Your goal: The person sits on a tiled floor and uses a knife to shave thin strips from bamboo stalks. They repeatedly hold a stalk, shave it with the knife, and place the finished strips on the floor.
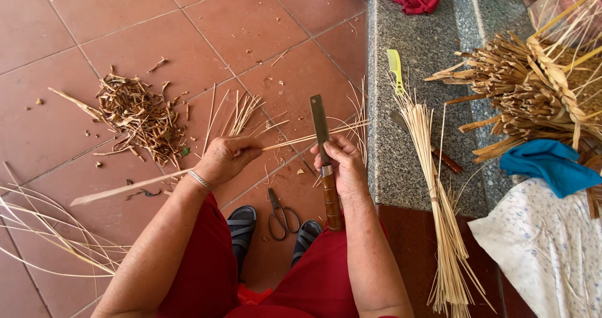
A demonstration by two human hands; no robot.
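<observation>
- Bamboo strip (188, 175) runs across the middle of the frame, from lower left up toward centre right, so that its length passes both hands.
- Left hand (226, 158), at centre, is closed around the strip, pinching it flat so it stays level against the blade.
- Right hand (343, 167), just right of centre, is wrapped tight round the knife (322, 145) where the wooden handle meets the blade; the blade points up the frame and crosses the strip, edge set to it.
- Scissors (282, 214) lie shut on the floor tiles (75, 30) between the sandalled feet, within easy reach.
- Shavings (141, 114) are heaped at upper left, away from the work.
- Thin slivers (439, 218) lie bundled on the stone step (389, 92) at right, beside a green comb (395, 67).
</observation>
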